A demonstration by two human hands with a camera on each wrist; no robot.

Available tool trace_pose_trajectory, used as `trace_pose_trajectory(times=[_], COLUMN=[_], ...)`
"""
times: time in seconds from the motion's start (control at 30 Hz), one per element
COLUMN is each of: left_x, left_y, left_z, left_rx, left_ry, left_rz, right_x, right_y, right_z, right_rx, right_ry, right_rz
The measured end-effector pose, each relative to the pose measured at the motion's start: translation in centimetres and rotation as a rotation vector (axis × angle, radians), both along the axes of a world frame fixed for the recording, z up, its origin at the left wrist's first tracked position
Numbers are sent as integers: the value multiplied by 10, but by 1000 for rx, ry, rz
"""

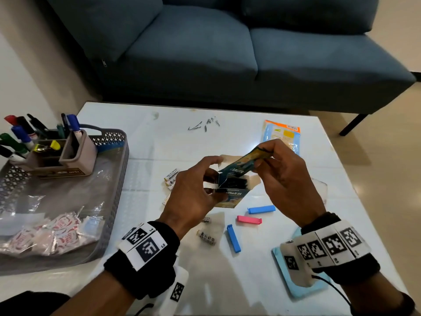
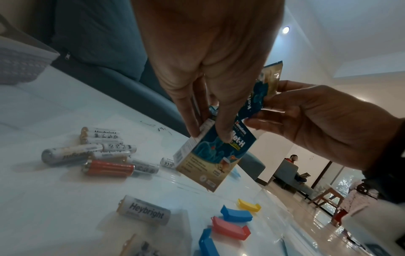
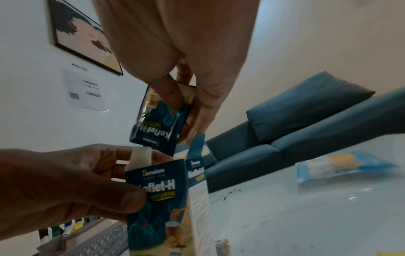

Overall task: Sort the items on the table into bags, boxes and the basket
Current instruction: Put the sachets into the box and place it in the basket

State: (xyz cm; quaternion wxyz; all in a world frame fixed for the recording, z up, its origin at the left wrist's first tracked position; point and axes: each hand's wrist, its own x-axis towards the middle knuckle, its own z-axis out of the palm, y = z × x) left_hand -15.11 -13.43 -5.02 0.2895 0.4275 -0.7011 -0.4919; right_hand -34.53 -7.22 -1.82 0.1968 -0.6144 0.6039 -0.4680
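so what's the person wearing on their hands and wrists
Both hands, the left hand and the right hand, are bare. Each wrist carries a black wristband wrapped by a white strip of black-and-white square code tags. A white camera block sits under the right wrist, with a thin black cable trailing off.

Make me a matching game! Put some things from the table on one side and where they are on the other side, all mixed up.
Things:
1. Koflet-H box
2. sachet
3. marker pens
4. pink clip

Places:
A. lying on the white table
B. pinched in the right hand
C. in the organiser in the grey basket
D. gripped by the left hand

Pairs: 1-D, 2-B, 3-C, 4-A
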Motion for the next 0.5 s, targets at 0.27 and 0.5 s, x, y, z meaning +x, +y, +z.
trace_pose_trajectory(times=[0.27,0.5], left_x=[0,-1], left_y=[-1,-1], left_z=[-2,-6], left_rx=[33,12], left_ry=[11,0], left_rz=[-1,7], right_x=[-7,-8], right_y=[0,2], right_z=[-5,-2], right_rx=[-43,-6], right_ry=[61,116], right_rz=[-123,-136])
